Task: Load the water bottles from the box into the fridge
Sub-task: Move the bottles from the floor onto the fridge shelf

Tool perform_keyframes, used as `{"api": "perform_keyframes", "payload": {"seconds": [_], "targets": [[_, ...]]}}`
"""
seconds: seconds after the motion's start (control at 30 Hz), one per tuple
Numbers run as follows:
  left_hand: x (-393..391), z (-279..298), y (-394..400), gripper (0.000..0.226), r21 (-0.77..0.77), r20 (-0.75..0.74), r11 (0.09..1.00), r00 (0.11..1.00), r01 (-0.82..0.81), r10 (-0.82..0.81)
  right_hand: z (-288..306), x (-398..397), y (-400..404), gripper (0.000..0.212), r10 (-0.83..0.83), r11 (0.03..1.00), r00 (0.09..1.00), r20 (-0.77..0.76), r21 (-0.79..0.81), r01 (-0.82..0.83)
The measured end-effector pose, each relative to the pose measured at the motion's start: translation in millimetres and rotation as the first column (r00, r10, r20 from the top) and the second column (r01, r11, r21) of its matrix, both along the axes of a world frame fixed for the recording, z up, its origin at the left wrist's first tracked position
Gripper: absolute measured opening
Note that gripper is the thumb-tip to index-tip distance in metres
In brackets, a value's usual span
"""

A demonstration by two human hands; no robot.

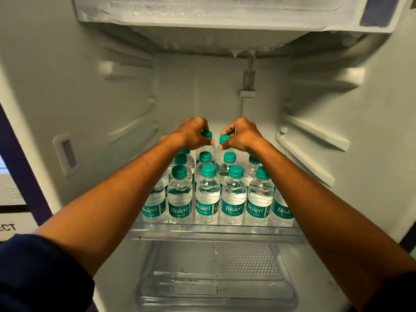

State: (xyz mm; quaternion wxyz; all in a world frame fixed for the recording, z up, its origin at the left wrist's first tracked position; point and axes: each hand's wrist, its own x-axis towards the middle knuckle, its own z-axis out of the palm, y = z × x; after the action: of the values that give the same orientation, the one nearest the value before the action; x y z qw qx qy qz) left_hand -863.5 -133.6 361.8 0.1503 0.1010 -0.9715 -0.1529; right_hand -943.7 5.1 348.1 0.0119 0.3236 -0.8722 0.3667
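Note:
Several small clear water bottles (207, 197) with green caps and green labels stand in rows on the fridge's glass shelf (216, 230). Both arms reach over the front rows to the back. My left hand (191, 132) grips the neck of a back-row bottle under its green cap (206, 134). Just to its right, my right hand (242, 134) grips a second bottle at its green cap (224, 139). The bodies of both held bottles are mostly hidden behind the front rows. The box is not clearly in view.
The open fridge (90, 97) has white side walls with shelf rails and a frosted freezer compartment (216, 10) overhead. A clear crisper drawer (216, 278) sits below the shelf. A white carton face (9, 221) with black print shows at the far left.

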Motion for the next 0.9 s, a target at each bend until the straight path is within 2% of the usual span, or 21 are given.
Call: {"api": "perform_keyframes", "payload": {"seconds": [0.4, 0.63, 0.77, 0.9], "targets": [[-20, -7, -9, 0.030, -0.147, 0.269, 0.989, 0.963, 0.006, 0.034, -7, -9, -7, 0.036, -0.052, 0.994, 0.989, 0.142, 0.098, 0.039], [-23, 1, -5, 0.034, -0.186, 0.358, 0.982, 0.930, -0.018, 0.085, -3, -10, -9, 0.040, -0.064, 0.985, 0.989, 0.133, 0.166, 0.042], [-20, 6, 2, 0.043, -0.190, 0.323, 0.981, 0.942, -0.027, 0.088, -2, -1, -7, 0.044, -0.064, 0.982, 0.996, 0.069, 0.183, 0.051], [-6, 9, 8, 0.050, -0.211, 0.189, 0.976, 0.978, -0.046, 0.087, -4, 12, -3, 0.051, -0.088, 0.990, 0.996, -0.020, 0.109, 0.090]]}}
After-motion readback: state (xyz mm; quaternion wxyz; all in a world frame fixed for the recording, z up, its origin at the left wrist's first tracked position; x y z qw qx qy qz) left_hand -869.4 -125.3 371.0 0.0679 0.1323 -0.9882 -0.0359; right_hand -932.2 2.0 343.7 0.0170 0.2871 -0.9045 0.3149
